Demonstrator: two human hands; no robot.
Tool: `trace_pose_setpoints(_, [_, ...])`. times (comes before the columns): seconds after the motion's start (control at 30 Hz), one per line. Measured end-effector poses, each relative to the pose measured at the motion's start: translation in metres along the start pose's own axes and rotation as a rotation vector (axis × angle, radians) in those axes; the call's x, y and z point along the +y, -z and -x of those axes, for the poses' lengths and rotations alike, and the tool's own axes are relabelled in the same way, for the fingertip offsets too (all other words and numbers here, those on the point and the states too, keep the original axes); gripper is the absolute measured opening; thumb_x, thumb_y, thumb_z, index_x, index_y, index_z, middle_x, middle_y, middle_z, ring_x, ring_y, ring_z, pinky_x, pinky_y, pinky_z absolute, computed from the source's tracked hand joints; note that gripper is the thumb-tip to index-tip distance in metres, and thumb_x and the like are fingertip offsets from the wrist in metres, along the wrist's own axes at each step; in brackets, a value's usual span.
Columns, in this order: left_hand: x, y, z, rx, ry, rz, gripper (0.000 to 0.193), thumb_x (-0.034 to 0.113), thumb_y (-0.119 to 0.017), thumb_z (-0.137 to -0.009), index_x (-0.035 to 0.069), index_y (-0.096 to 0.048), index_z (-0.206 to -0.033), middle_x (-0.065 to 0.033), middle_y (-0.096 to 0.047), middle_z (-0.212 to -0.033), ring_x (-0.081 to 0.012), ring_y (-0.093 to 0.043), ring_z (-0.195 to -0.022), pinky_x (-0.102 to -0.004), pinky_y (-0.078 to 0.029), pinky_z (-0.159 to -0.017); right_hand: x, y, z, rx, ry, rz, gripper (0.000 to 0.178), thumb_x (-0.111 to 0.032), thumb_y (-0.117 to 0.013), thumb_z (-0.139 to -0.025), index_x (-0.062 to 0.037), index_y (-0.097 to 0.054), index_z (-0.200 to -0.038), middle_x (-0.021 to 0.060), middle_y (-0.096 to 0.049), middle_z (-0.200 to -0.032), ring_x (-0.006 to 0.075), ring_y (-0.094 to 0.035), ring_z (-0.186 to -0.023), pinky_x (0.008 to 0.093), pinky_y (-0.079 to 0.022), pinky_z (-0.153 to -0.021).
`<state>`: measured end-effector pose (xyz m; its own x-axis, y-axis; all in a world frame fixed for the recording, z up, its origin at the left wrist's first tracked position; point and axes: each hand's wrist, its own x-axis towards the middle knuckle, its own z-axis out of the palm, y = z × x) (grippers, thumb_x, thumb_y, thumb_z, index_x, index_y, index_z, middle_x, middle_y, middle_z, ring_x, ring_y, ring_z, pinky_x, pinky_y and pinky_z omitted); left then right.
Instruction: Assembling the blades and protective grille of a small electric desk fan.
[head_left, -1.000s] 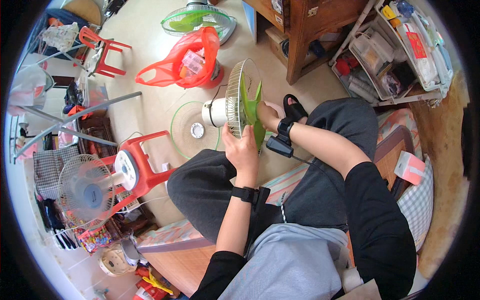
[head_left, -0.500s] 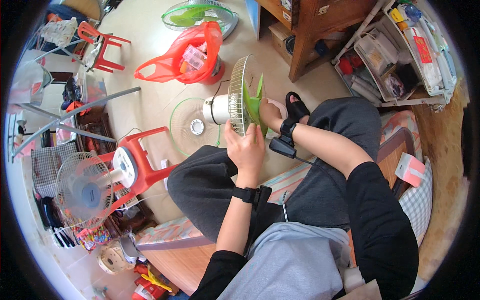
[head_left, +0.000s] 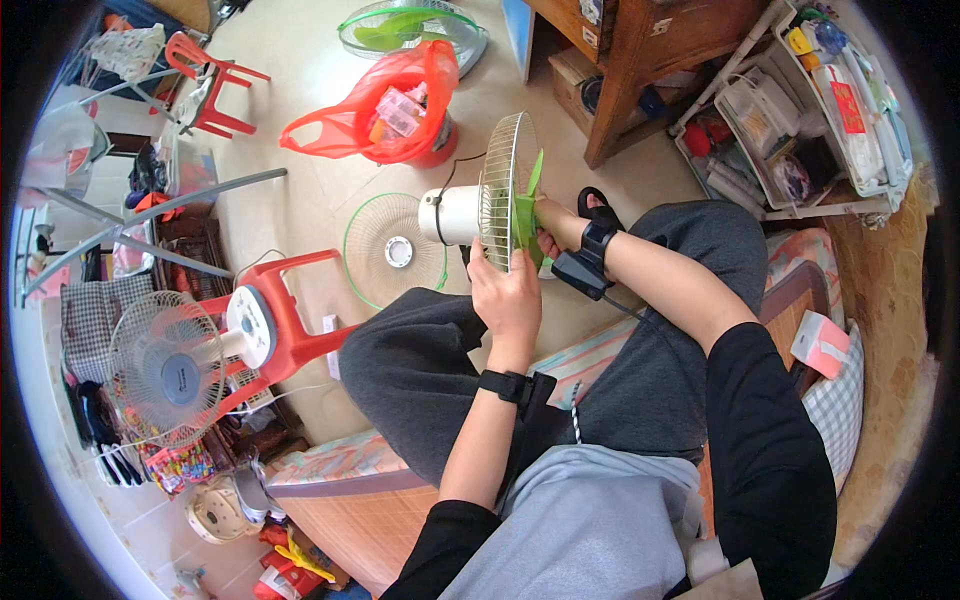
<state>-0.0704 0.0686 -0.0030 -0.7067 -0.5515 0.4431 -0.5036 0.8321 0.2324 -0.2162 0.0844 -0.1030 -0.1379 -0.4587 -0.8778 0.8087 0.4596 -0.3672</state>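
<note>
Clamping left hand (head_left: 507, 300), fingers forward, on wire guard (head_left: 498, 190); holding right hand (head_left: 560, 224) at green blades (head_left: 524, 218), can't tell if closed.

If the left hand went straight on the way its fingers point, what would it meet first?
Most likely the upright wire guard, whose lower edge the left hand seems to touch, though depth is unclear.

2 hands (head_left: 508, 300), 2 black wristbands (head_left: 508, 387), 1 floor grille (head_left: 398, 251), 1 red bag (head_left: 350, 122).
</note>
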Motion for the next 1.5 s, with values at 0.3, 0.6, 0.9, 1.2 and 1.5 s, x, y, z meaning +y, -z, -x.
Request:
trace_pose_setpoints(0.3, [-0.021,0.001,-0.009,-0.01,0.02,-0.015,0.012,0.015,-0.065,-0.076,0.004,-0.065,-0.081,-0.0282,-0.048,-0.114,-0.0412,-0.056,-0.094,-0.0416,-0.052,-0.067,0.035,-0.018,-0.049,0.556,0.708,0.966,0.041,-0.032,-0.032,-0.09,-0.0035,-0.059,-0.083,0.02,-0.061,-0.068,0.035,-0.063,-0.062,0.0515,-0.047,-0.053])
trace_pose_setpoints(0.6, [-0.033,0.01,-0.018,-0.021,0.035,-0.008,0.012,0.016,-0.065,-0.077,0.005,-0.065,-0.082,-0.0262,-0.047,-0.113,-0.0403,-0.056,-0.092,-0.0423,-0.051,-0.065,0.014,-0.043,-0.007,0.676,0.611,0.7,0.045,-0.027,-0.036,-0.087,0.0075,-0.064,-0.079,0.0301,-0.062,-0.077,0.0455,-0.062,-0.075,0.049,-0.051,-0.07])
trace_pose_setpoints(0.9, [-0.049,0.013,-0.017,-0.027,0.065,0.005,0.011,0.018,-0.066,-0.077,0.008,-0.066,-0.082,-0.023,-0.048,-0.113,-0.0367,-0.058,-0.089,-0.0403,-0.051,-0.061,0.022,-0.042,-0.01,0.628,0.849,1.036,0.052,-0.029,-0.033,-0.091,0.0064,-0.063,-0.068,0.0295,-0.061,-0.075,0.0459,-0.061,-0.071,0.0516,-0.05,-0.068])
trace_pose_setpoints(1.2, [-0.025,0.004,-0.006,-0.006,0.002,-0.004,0.009,0.016,-0.067,-0.076,0.009,-0.065,-0.082,-0.0236,-0.049,-0.114,-0.0373,-0.058,-0.09,-0.0396,-0.052,-0.06,0.003,0.03,-0.06,-0.688,-0.197,-0.239,0.029,-0.025,-0.036,-0.092,-0.0057,-0.057,-0.088,0.0117,-0.059,-0.074,0.0191,-0.056,-0.055,0.0337,-0.042,-0.044])
trace_pose_setpoints(1.5, [-0.008,-0.002,-0.007,-0.034,-0.07,-0.019,0.01,0.014,-0.067,-0.074,0.006,-0.063,-0.081,-0.0274,-0.05,-0.113,-0.04,-0.056,-0.094,-0.0394,-0.052,-0.068,-0.006,0.003,-0.017,0.054,-0.003,0.359,0.032,-0.028,-0.037,-0.091,-0.0088,-0.063,-0.091,0.0117,-0.063,-0.086,0.0247,-0.057,-0.056,0.036,-0.045,-0.046])
